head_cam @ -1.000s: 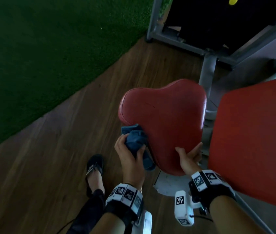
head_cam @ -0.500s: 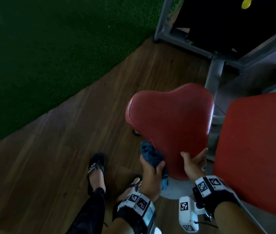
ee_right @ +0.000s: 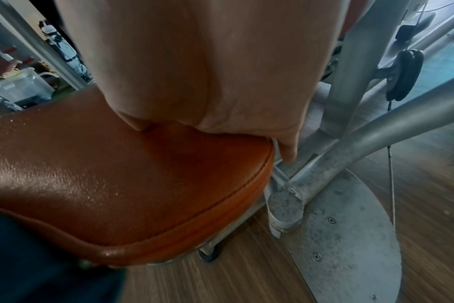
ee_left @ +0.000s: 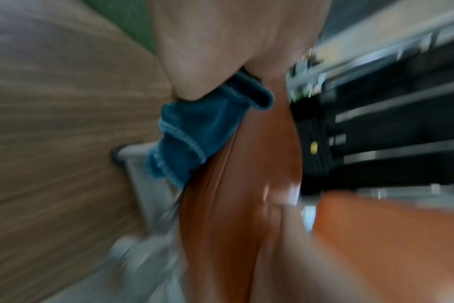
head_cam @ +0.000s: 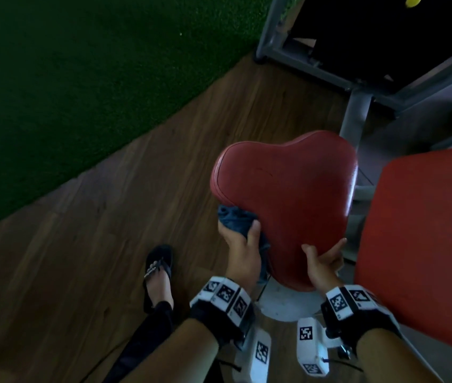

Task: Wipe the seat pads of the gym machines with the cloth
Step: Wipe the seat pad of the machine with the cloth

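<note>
A red heart-shaped seat pad [head_cam: 285,205] stands on a grey metal post. My left hand [head_cam: 240,239] grips a bunched blue cloth [head_cam: 234,219] and presses it against the pad's left edge, just below the wide lobe. The left wrist view is motion-blurred but shows the cloth [ee_left: 194,133] against the seat pad [ee_left: 246,194]. My right hand [head_cam: 324,252] holds the pad's narrow near end, thumb on top. In the right wrist view its fingers [ee_right: 285,147] curl over the edge of the seat pad [ee_right: 117,174].
A large red back pad [head_cam: 423,244] stands close on the right. Grey frame tubes [ee_right: 376,139] and a bolted base plate [ee_right: 350,235] sit under the seat. A foot in a black sandal [head_cam: 158,269] stands on the wood floor; green turf [head_cam: 81,78] lies to the left.
My left hand slid the cloth down the pad's left edge toward the near tip, then back up toward the lobe. The right hand kept its hold on the near end.
</note>
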